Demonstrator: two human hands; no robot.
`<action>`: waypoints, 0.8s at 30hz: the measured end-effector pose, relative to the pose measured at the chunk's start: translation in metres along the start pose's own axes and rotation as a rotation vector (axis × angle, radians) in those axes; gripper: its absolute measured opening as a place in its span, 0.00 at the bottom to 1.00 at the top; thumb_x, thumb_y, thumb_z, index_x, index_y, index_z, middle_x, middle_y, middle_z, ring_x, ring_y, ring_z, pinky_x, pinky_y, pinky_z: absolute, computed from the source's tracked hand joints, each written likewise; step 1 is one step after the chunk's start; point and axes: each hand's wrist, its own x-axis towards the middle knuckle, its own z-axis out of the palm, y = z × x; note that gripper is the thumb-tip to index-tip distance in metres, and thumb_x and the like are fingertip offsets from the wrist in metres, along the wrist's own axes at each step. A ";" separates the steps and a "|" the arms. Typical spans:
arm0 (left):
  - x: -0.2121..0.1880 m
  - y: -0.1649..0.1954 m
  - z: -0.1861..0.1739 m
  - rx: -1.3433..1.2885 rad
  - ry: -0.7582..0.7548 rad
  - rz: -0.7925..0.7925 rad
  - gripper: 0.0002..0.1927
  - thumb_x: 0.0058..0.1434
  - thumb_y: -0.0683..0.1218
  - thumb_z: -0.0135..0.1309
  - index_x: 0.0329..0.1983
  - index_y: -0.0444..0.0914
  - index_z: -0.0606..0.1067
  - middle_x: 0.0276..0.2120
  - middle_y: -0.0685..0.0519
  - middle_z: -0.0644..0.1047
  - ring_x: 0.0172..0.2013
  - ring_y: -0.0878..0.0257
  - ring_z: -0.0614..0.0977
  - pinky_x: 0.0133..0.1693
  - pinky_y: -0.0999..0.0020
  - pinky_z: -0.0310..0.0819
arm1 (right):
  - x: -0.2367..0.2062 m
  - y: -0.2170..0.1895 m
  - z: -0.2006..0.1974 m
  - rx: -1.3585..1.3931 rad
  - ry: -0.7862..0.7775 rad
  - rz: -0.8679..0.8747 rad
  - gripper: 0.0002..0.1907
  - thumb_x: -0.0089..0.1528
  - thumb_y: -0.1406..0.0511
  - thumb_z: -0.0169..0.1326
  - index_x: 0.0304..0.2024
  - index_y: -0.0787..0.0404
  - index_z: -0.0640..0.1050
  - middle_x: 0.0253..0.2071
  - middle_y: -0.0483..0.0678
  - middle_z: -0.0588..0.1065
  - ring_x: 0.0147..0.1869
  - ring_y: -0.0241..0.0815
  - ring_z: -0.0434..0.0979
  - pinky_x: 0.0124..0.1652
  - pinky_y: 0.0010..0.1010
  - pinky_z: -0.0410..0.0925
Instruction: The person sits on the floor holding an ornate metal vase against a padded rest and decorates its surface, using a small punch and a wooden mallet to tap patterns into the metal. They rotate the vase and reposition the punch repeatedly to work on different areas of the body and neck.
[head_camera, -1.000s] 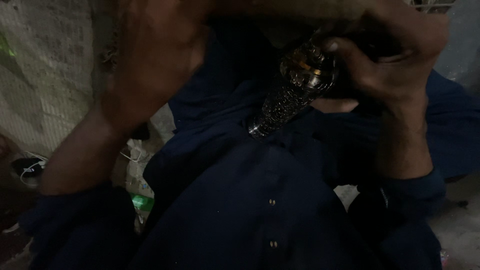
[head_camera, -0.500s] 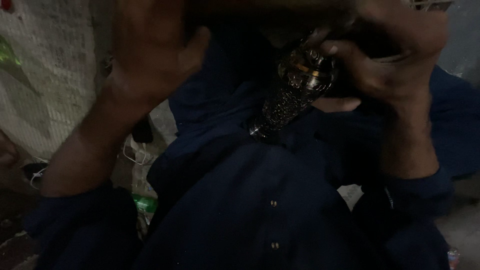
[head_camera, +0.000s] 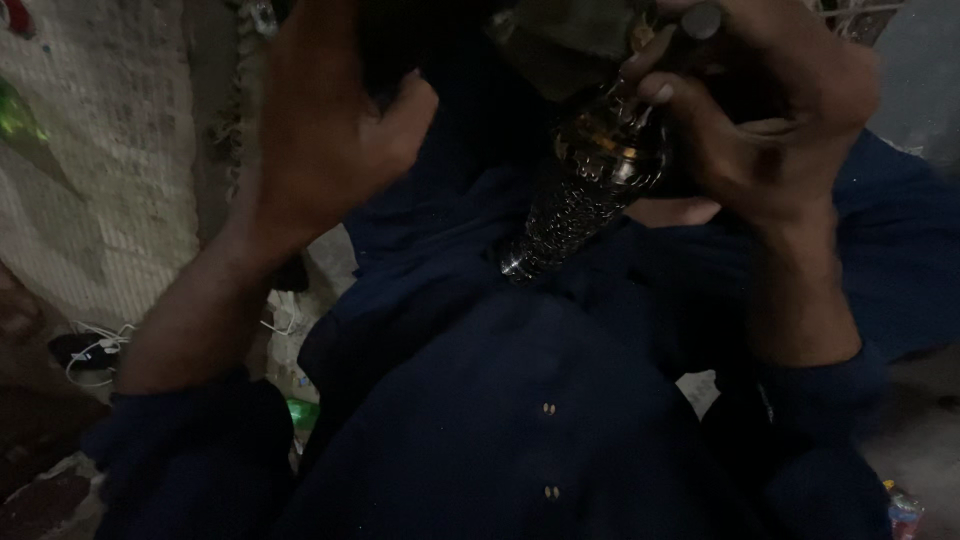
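Both my hands are raised close to the camera in dim light. My right hand (head_camera: 770, 130) grips the top of a dark, shiny metal piece (head_camera: 585, 190) with a ridged, tapering stem that points down and left toward my dark blue shirt (head_camera: 520, 420). My left hand (head_camera: 330, 130) is lifted at the upper left, fingers curled around something dark that I cannot make out at the frame's top edge. My shirt, with small buttons down the front, fills the lower middle.
A pale woven mat or net surface (head_camera: 110, 170) lies at the left. A small dark device with a white cable (head_camera: 85, 350) rests on the floor at the lower left. A green object (head_camera: 300, 412) shows beside my left sleeve.
My left hand has shifted slightly right and its thumb has come into view. My right hand stays on the metal piece, which sits a little higher and more central.
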 end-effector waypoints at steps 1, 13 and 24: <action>-0.001 -0.001 0.001 -0.116 -0.046 -0.126 0.23 0.70 0.37 0.60 0.64 0.39 0.66 0.43 0.48 0.74 0.40 0.55 0.80 0.39 0.55 0.75 | 0.001 -0.002 0.000 -0.010 -0.004 0.006 0.17 0.70 0.74 0.67 0.58 0.68 0.76 0.43 0.57 0.80 0.46 0.47 0.85 0.42 0.30 0.77; -0.029 -0.011 0.012 0.362 -0.007 0.009 0.42 0.61 0.31 0.57 0.78 0.46 0.63 0.48 0.45 0.72 0.49 0.51 0.78 0.50 0.55 0.77 | -0.022 0.003 -0.003 0.109 0.093 0.216 0.07 0.79 0.71 0.56 0.59 0.63 0.75 0.47 0.54 0.78 0.49 0.44 0.83 0.46 0.29 0.76; 0.012 -0.032 0.033 -0.104 0.097 0.257 0.25 0.73 0.46 0.61 0.65 0.41 0.61 0.47 0.42 0.77 0.47 0.50 0.81 0.49 0.57 0.77 | -0.051 -0.014 -0.027 0.264 0.248 0.447 0.15 0.83 0.67 0.52 0.68 0.59 0.64 0.51 0.55 0.76 0.53 0.45 0.81 0.52 0.38 0.79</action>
